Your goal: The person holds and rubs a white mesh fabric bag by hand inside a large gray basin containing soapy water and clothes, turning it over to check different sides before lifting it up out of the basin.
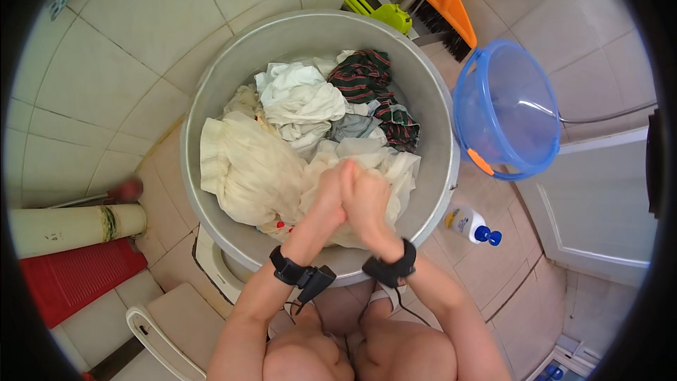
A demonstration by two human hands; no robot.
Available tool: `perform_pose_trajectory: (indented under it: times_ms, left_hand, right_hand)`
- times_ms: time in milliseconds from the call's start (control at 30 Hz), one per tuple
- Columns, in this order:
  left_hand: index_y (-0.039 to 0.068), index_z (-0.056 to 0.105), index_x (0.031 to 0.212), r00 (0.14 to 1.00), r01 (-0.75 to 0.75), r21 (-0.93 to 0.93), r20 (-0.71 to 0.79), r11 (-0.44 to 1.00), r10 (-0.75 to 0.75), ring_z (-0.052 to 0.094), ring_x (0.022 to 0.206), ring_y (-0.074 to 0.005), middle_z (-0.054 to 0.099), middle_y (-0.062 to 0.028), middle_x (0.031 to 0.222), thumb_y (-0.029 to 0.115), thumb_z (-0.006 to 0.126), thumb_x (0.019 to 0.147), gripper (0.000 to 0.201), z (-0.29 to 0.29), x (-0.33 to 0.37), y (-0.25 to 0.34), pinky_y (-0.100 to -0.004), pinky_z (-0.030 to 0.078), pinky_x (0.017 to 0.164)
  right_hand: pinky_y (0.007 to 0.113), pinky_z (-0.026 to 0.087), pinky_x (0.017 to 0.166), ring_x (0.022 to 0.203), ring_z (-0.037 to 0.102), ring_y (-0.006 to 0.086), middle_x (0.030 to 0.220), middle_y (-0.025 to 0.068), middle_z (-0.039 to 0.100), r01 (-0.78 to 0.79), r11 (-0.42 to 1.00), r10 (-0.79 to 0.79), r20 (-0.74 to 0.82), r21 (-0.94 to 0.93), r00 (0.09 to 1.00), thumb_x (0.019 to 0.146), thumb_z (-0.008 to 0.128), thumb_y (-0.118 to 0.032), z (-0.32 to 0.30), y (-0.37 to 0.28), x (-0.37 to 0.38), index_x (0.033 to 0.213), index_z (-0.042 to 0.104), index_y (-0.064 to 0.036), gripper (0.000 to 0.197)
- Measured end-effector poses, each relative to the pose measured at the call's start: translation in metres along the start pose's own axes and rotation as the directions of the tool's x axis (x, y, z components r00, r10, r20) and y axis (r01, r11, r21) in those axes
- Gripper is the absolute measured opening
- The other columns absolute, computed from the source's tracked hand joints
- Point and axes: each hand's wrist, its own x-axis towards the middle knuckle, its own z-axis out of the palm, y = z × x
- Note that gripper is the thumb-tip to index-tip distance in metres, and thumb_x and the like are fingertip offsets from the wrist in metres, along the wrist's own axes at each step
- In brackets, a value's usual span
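Knees (416, 358), bare and bent, are nearest to me, below the basin. Each of my wrists carries a black strap (285, 269). My left hand (330, 192) and my right hand (369, 196) are together, pressed against each other with fingers curled, over the cream cloth (247, 166). I cannot tell whether any fabric is caught between them. The cream cloth lies bunched in the near and left part of a wide round metal basin (209, 210). Deeper in the basin I record white cloth (303, 99), a grey cloth (352, 127) and, toward the far right, dark cloth with red stripes (360, 74). On the tiled floor (486, 268), right of the basin, is a white bottle (464, 223) with a blue cap. A translucent blue bucket (508, 113) with an orange grip is just beside the basin's right rim. Farthest: an orange broom (453, 10) with dark bristles, near the tiled wall (159, 21).
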Motion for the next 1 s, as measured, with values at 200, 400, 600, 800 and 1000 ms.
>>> perform_pose_trajectory:
  times_ms: [200, 400, 600, 800, 1000]
  left_hand:
    - [0.009, 0.057, 0.082, 0.904, 0.427, -0.343, 0.136, 0.837, -0.406, 0.053, 0.069, -0.0106, 0.057, 0.0004, 0.080, 0.024, 0.056, 0.086, 0.015, 0.007, -0.002, 0.002, -0.0270, 0.042, 0.057]
    - [0.007, 0.059, 0.088, 0.915, 0.403, -0.334, 0.142, 0.852, -0.377, 0.054, 0.071, -0.0119, 0.058, 0.0000, 0.083, 0.025, 0.057, 0.086, 0.018, -0.006, 0.002, 0.014, -0.0274, 0.044, 0.061]
    - [0.006, 0.059, 0.089, 0.920, 0.377, -0.282, 0.002, 0.882, -0.392, 0.055, 0.071, -0.0110, 0.059, -0.0010, 0.083, 0.025, 0.057, 0.086, 0.019, 0.018, -0.006, 0.008, -0.0261, 0.044, 0.060]
    - [0.004, 0.060, 0.092, 0.923, 0.377, -0.383, 0.233, 0.843, -0.307, 0.056, 0.070, -0.0109, 0.060, -0.0020, 0.082, 0.019, 0.053, 0.088, 0.017, -0.026, 0.024, -0.022, -0.0281, 0.046, 0.061]
    - [0.005, 0.058, 0.096, 0.944, 0.303, -0.394, 0.246, 0.868, -0.218, 0.058, 0.074, -0.0124, 0.061, -0.0034, 0.086, 0.026, 0.048, 0.094, 0.023, 0.019, -0.022, 0.045, -0.0289, 0.049, 0.067]
  right_hand:
    - [0.040, 0.040, 0.044, 0.044, 0.052, 0.0344, 0.049, 0.0183, 0.050, -0.124, 0.992, 0.126, 0.098, -0.019, 0.987, 0.089, 0.052, -0.020, 0.003, 0.015, 0.023, 0.061, 0.056, -0.0024, 0.033]
    - [0.040, 0.038, 0.044, 0.044, 0.051, 0.0346, 0.050, 0.0198, 0.048, -0.014, 0.997, 0.009, 0.074, 0.069, 0.997, 0.090, 0.051, -0.022, -0.008, -0.018, -0.010, 0.059, 0.053, -0.0013, 0.038]
    - [0.039, 0.038, 0.043, 0.043, 0.051, 0.0332, 0.051, 0.0190, 0.049, -0.178, 0.984, 0.177, 0.100, -0.004, 0.979, 0.087, 0.055, -0.015, 0.007, 0.024, 0.027, 0.059, 0.054, -0.0018, 0.030]
    - [0.042, 0.040, 0.044, 0.046, 0.052, 0.0357, 0.052, 0.0220, 0.049, 0.111, 0.990, -0.109, -0.030, 0.087, 0.994, 0.093, 0.046, -0.025, 0.006, -0.011, -0.018, 0.059, 0.054, -0.0003, 0.042]
    - [0.024, 0.041, 0.050, 0.054, 0.050, 0.0098, 0.063, 0.0002, 0.054, -0.594, 0.572, 0.374, 0.466, 0.565, 0.802, 0.095, 0.048, -0.027, -0.003, 0.074, 0.040, 0.072, 0.059, -0.0077, 0.031]
